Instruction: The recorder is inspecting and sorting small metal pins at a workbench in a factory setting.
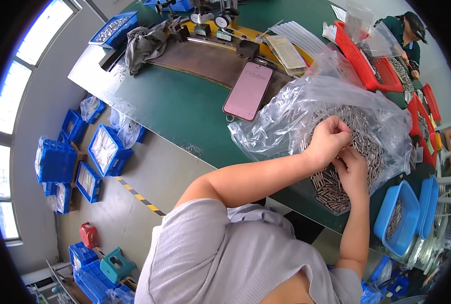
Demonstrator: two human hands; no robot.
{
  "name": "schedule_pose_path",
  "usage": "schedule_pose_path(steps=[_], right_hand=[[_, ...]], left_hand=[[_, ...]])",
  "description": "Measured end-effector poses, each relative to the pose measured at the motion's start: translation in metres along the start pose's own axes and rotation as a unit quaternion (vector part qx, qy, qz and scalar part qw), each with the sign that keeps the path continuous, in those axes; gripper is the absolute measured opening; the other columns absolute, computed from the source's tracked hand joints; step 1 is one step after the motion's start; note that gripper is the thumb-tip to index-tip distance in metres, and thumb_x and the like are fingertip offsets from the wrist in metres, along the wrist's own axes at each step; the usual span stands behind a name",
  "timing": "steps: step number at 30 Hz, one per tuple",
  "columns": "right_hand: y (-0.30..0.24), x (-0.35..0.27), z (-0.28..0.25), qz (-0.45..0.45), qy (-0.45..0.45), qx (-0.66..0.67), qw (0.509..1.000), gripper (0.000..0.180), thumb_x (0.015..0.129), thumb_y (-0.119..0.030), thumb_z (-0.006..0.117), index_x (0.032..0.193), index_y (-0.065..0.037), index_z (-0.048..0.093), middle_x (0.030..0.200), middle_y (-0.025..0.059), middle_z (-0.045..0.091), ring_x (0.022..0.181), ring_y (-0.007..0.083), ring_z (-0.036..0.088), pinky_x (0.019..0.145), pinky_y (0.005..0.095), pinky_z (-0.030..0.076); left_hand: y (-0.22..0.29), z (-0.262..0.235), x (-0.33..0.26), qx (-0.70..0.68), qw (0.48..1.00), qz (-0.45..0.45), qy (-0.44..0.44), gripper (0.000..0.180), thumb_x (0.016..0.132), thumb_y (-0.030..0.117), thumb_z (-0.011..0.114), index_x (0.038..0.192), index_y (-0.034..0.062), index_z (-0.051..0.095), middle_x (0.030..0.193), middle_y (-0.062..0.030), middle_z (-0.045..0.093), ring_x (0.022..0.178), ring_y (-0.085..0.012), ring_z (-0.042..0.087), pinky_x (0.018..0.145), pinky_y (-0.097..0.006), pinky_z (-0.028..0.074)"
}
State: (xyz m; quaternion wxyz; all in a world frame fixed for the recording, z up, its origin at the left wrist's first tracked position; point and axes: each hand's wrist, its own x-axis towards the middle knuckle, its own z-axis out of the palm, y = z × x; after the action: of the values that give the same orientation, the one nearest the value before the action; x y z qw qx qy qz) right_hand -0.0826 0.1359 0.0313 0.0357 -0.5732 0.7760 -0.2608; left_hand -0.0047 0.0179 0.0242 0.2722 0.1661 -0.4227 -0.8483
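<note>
A large clear plastic bag [276, 121] lies spread on the green table, full of small metal pins [369, 137]. Over this heap my left hand [327, 141] is closed, thumb and fingertips pinched together. Just beside it, nearer to me, my right hand [353, 172] is also closed, its fingertips almost meeting those of the left. Whatever sits between the fingers is too small or hidden to make out. To the left of the bag a phone [249, 91] with a lit pinkish screen leans at the edge of a brown metal plate.
Dial gauges [221, 21] on stands are at the back. A grey cloth [145, 46] lies near a blue bin of parts [115, 29]. Red baskets [372, 71] stand at right, with another person [406, 38] beyond. A blue tray [398, 218] holds more pins. Blue crates [109, 149] stand on the floor.
</note>
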Motion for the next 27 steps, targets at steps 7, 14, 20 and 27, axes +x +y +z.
schedule_pose_path(steps=[7, 14, 20, 27], right_hand=[[0.017, -0.004, -0.007, 0.069, 0.115, 0.171, 0.976, 0.010, 0.081, -0.001, 0.059, 0.090, 0.002, 0.062, 0.087, 0.0068, 0.059, 0.068, 0.0133, 0.056, 0.057, 0.0236, 0.043], [0.016, -0.006, -0.005, 0.197, 0.198, 0.434, 0.856, 0.009, 0.084, -0.005, 0.059, 0.092, -0.001, 0.058, 0.075, 0.0037, 0.060, 0.060, 0.0082, 0.055, 0.054, 0.0198, 0.044], [0.020, -0.010, -0.005, 0.167, 0.233, 0.424, 0.859, 0.009, 0.082, -0.006, 0.063, 0.086, -0.003, 0.056, 0.075, 0.0017, 0.058, 0.060, 0.0061, 0.050, 0.053, 0.0182, 0.039], [0.014, -0.009, -0.006, 0.174, 0.221, 0.451, 0.847, 0.009, 0.082, -0.006, 0.063, 0.087, -0.004, 0.056, 0.074, -0.0007, 0.056, 0.059, 0.0048, 0.047, 0.053, 0.0173, 0.037]], left_hand=[[-0.012, 0.000, -0.001, 0.000, 1.000, -0.008, -0.020, 0.007, 0.076, 0.001, 0.054, 0.081, -0.0008, 0.050, 0.072, -0.0058, 0.055, 0.064, -0.0115, 0.054, 0.058, -0.025, 0.046], [-0.007, 0.001, -0.007, 0.024, 0.993, -0.086, -0.081, 0.007, 0.080, 0.004, 0.056, 0.084, 0.0013, 0.051, 0.073, -0.0057, 0.059, 0.065, -0.0115, 0.056, 0.059, -0.023, 0.045], [-0.009, 0.000, -0.007, 0.015, 0.986, -0.132, -0.103, 0.008, 0.080, 0.005, 0.057, 0.085, 0.0016, 0.052, 0.074, -0.0063, 0.060, 0.066, -0.0119, 0.057, 0.058, -0.023, 0.046], [-0.010, -0.002, -0.007, -0.033, 0.981, -0.160, -0.102, 0.008, 0.080, 0.005, 0.056, 0.087, 0.0019, 0.052, 0.076, -0.0075, 0.060, 0.068, -0.0130, 0.058, 0.061, -0.024, 0.047]])
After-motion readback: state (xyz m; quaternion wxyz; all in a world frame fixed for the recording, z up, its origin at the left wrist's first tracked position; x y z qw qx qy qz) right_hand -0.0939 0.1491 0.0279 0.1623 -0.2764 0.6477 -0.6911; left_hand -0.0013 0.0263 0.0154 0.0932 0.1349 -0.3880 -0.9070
